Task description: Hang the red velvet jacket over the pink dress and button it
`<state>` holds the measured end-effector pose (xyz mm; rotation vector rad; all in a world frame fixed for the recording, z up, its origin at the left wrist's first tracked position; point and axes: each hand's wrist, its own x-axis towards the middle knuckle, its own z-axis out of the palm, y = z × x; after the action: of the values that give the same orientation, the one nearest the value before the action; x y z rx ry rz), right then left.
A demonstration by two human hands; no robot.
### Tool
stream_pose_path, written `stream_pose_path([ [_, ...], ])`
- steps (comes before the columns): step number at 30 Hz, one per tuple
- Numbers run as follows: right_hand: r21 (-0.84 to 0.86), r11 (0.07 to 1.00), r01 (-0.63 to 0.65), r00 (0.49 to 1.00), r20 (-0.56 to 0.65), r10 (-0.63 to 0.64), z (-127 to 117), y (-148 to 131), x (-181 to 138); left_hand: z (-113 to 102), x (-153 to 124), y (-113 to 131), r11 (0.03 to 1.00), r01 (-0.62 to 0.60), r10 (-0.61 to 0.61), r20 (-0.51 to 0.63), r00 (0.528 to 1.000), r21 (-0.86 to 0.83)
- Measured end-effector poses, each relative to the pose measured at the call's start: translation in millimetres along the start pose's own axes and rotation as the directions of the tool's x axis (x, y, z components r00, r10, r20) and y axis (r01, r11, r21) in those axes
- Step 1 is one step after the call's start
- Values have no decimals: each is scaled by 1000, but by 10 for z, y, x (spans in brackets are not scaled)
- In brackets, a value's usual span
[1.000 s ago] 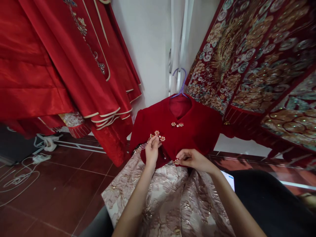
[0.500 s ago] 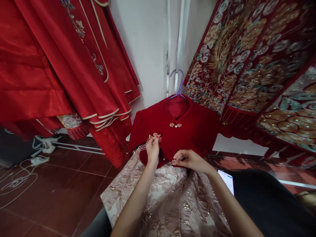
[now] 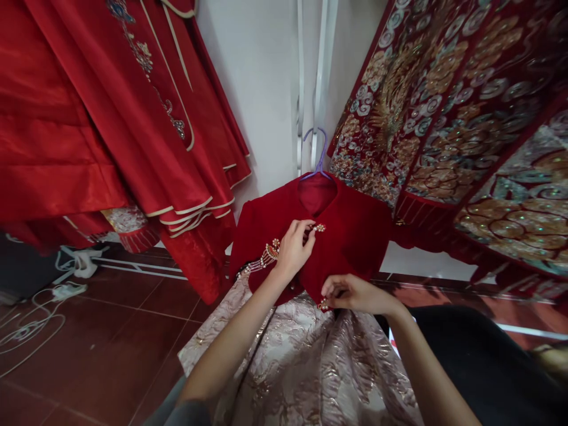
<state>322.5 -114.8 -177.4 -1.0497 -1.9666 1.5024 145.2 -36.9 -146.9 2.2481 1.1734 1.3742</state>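
Note:
A red velvet jacket (image 3: 355, 236) with short sleeves hangs on a purple hanger (image 3: 320, 168). At its neckline my left hand (image 3: 295, 248) has thumb and fingers closed around the upper pearl clasp (image 3: 320, 228); part of that clasp is hidden behind the fingers. My right hand (image 3: 355, 294) pinches the jacket's lower front edge beside a small pearl clasp (image 3: 323, 303). A beaded brooch (image 3: 271, 252) with pearl strands lies on the jacket's left half, next to my left wrist. Below the hem spreads a pale pink brocade skirt (image 3: 302, 361) with metallic sheen.
Red satin gowns (image 3: 186, 148) hang at the left, and an embroidered, sequined gown (image 3: 444, 130) at the right. White cables (image 3: 31, 331) lie on the tiled floor (image 3: 110, 343). A dark seat (image 3: 474, 355) is at the right, with a phone (image 3: 393, 342) partly behind my right forearm.
My left hand has left the beaded brooch and moved up and right to the neckline clasp. My right hand has shifted slightly right and down with the jacket's lower edge.

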Motion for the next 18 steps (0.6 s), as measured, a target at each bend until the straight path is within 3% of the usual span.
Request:
stream_pose_path([
  [4,-12,1000,-22,1000,-7,22,-87,-42,-111,-32,118,-29,940,-141,122,79,989,311],
  [10,-12,1000,-21,1000,-22,21,-124,-6,-132,-101,265,16,786,-318,233,223,947,530],
  [13,-74,997,-19,998,-64,14,-98,-21,-127,-162,318,61,695,-479,354,325,877,536],
  [18,-212,977,-2,959,-277,-58,-96,-164,-145,-209,381,41,518,-660,497,437,750,544],
])
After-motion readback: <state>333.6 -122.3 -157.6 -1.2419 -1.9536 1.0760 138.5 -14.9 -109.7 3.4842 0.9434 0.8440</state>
